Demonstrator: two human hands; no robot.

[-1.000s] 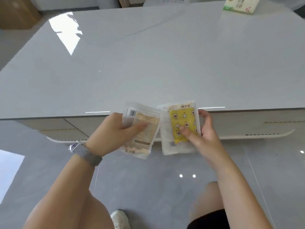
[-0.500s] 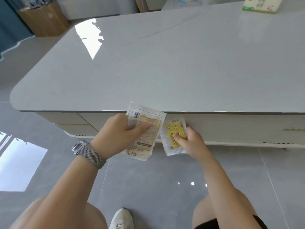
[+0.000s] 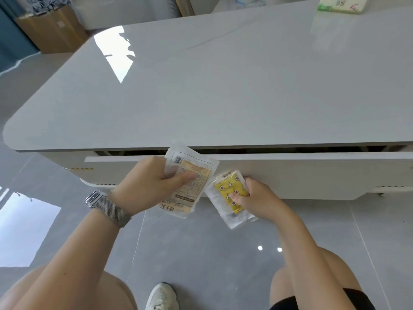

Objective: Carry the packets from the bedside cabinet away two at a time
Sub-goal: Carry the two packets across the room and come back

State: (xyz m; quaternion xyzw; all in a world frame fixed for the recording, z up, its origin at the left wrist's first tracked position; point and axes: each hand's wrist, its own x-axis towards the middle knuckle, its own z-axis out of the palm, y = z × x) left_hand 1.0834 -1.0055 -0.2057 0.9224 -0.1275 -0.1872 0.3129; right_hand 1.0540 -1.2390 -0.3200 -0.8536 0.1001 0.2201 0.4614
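My left hand grips a white packet with orange print and a barcode, thumb across its face. My right hand pinches a clear packet with a yellow star pattern, tilted, its fingers also against the drawer front. Both packets hang in front of a low white cabinet with a glossy grey top. The long drawer stands slightly pulled out, showing a dark gap under the top.
A green-and-white tissue pack lies at the far right corner of the top. A brown cardboard box stands on the floor at the back left. Grey tiled floor, my knees and a white shoe lie below.
My view has dropped lower and closer to the cabinet. The drawer front has come out a little, opening a gap. My right hand sank with the yellow packet to the drawer front.
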